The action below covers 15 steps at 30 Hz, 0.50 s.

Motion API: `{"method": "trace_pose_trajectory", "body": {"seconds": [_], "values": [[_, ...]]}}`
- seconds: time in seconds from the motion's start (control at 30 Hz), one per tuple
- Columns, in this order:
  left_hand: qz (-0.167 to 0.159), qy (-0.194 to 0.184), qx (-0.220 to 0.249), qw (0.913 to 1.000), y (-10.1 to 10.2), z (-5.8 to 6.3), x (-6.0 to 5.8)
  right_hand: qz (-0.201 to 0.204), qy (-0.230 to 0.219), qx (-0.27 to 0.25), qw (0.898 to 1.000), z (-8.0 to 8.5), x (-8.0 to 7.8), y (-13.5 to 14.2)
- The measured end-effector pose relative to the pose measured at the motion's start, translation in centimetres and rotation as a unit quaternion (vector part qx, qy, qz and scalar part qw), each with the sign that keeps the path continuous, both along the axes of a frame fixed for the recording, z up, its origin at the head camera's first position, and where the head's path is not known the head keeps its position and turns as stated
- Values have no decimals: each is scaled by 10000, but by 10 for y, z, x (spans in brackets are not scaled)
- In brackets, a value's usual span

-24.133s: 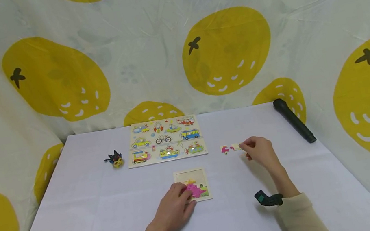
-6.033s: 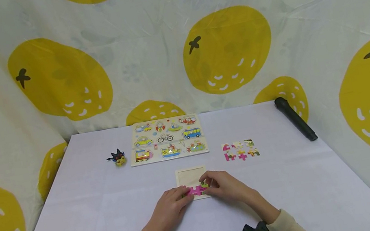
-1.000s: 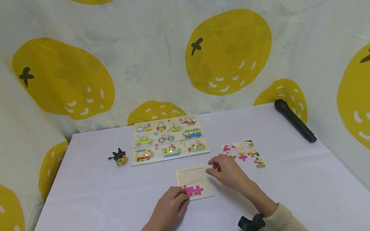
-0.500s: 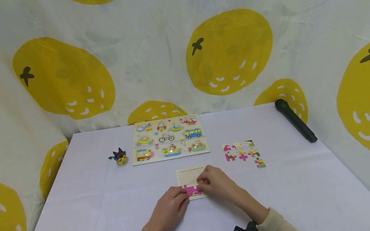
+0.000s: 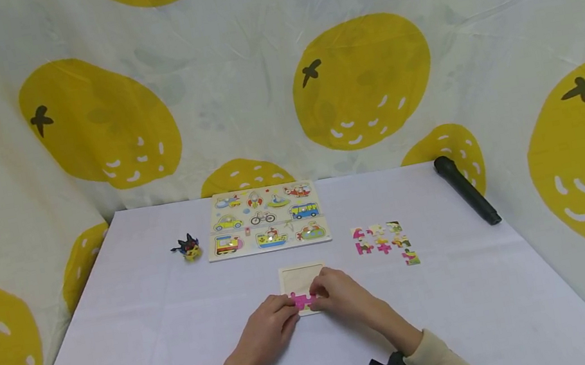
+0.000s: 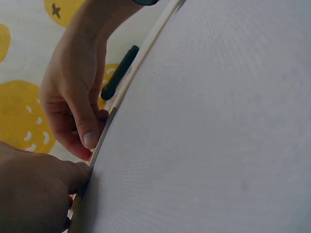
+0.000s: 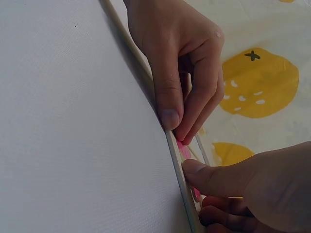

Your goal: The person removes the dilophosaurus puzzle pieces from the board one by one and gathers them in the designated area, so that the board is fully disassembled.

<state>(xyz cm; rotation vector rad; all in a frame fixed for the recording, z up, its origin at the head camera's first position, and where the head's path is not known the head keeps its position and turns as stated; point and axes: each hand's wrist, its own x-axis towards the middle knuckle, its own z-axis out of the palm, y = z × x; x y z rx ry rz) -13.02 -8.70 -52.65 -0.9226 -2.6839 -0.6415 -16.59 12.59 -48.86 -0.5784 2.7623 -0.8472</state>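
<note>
A small square wooden puzzle tray [image 5: 302,278] lies on the white cloth in the head view. Joined pink jigsaw pieces [image 5: 300,301] sit along its near side, partly covered by fingers. My left hand [image 5: 272,324] holds the tray's left edge, its fingertips over the leftmost pink piece. At the tray's right half, my right hand [image 5: 343,294] pinches the right-hand pink piece between thumb and fingers. Several loose jigsaw pieces [image 5: 383,246] lie face up in rows to the right. Both wrist views show the thumbs at the tray's near edge [image 7: 176,151].
Behind the tray lies a wooden vehicle peg puzzle board [image 5: 266,219]. A small dark-and-yellow figurine [image 5: 188,248] stands left of it. A black microphone [image 5: 467,191] lies at the far right. Patterned cloth [image 5: 229,89] hangs behind the table.
Over the last second my right hand moved left and nearer, onto the pink pieces; my left hand stayed. Since the oldest frames, several pieces left the tray for the rows at right.
</note>
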Motion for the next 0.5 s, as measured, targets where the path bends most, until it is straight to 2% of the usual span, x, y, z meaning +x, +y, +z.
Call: {"method": "trace_pose_trajectory", "body": {"seconds": [0.27,0.5], "values": [[2,68,9,10000,0,-1,0,5,-248,-80,9997,-3,-2,2],[-10,279,42,9996,1,-2,0,131,-430,-488,9978,-3,-3,5]]}}
